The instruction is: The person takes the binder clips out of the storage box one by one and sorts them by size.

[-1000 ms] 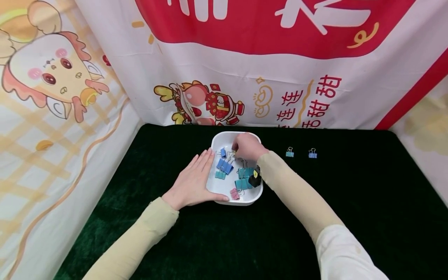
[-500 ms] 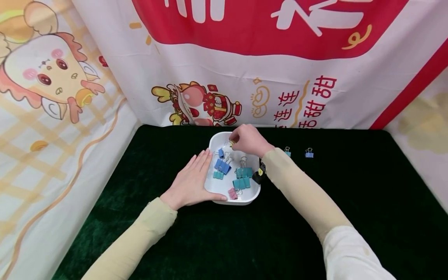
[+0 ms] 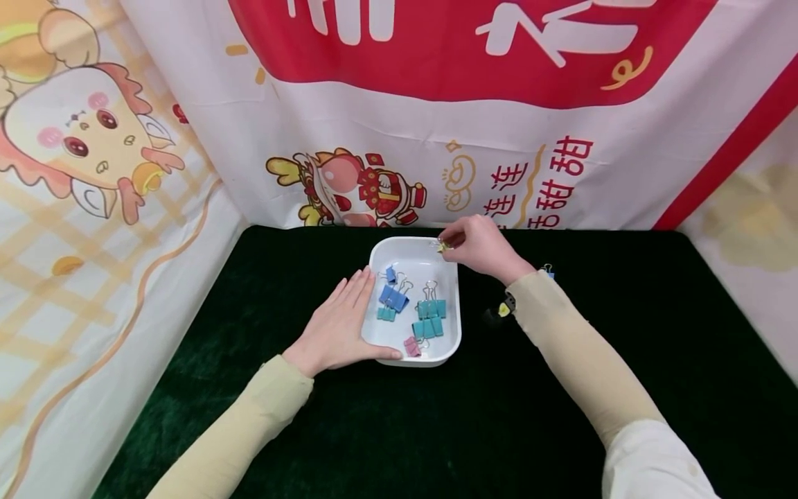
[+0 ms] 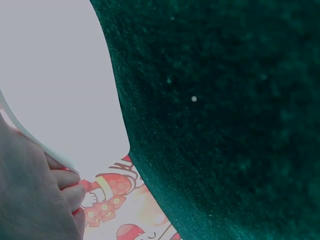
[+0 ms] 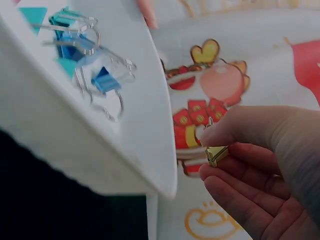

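A white rectangular tray (image 3: 454,298) holds several binder clips: a blue one (image 3: 394,298), teal ones (image 3: 427,327) and a pink one (image 3: 412,346). My left hand (image 3: 337,326) rests along the tray's left side, fingers straight and thumb at the near corner. With thumb and fingers my right hand (image 3: 483,246) pinches a small yellow binder clip (image 5: 216,154) above the tray's far right corner. In the right wrist view the yellow clip sits between thumb and index finger, apart from the tray wall.
Dark green cloth (image 3: 374,436) covers the table. A blue binder clip (image 3: 550,272) lies to the right of the tray, mostly hidden behind the right sleeve. A printed white and red curtain (image 3: 349,118) hangs at the table's back edge.
My right hand has lifted the yellow binder clip from inside the tray and carried it right, to the far right corner. The left hand keeps its place on the tray.
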`<state>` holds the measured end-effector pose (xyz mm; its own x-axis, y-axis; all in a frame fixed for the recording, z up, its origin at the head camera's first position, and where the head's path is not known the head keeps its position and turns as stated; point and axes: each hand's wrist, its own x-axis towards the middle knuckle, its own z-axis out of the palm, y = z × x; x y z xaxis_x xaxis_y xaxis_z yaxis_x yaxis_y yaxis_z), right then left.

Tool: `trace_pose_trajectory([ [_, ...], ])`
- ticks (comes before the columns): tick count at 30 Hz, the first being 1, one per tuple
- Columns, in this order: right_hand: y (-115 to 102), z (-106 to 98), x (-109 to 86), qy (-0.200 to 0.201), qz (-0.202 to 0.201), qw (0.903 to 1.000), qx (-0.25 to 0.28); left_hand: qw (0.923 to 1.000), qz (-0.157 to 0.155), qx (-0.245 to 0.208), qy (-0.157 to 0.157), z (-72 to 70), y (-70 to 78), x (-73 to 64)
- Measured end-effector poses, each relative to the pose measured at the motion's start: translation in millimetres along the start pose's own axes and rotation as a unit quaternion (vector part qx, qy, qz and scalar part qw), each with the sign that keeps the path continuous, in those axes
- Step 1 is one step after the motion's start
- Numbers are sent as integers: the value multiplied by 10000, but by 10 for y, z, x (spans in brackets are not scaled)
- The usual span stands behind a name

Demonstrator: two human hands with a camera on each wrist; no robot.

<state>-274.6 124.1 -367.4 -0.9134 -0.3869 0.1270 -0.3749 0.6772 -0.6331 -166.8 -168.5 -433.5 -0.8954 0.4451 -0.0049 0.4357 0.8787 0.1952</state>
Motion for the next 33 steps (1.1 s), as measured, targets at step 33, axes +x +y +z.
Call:
trace_pose_trajectory([
  [33,1030,-799,-1091,1183,1352,9837,120,9999,42,122,7,-1,14,5],
])
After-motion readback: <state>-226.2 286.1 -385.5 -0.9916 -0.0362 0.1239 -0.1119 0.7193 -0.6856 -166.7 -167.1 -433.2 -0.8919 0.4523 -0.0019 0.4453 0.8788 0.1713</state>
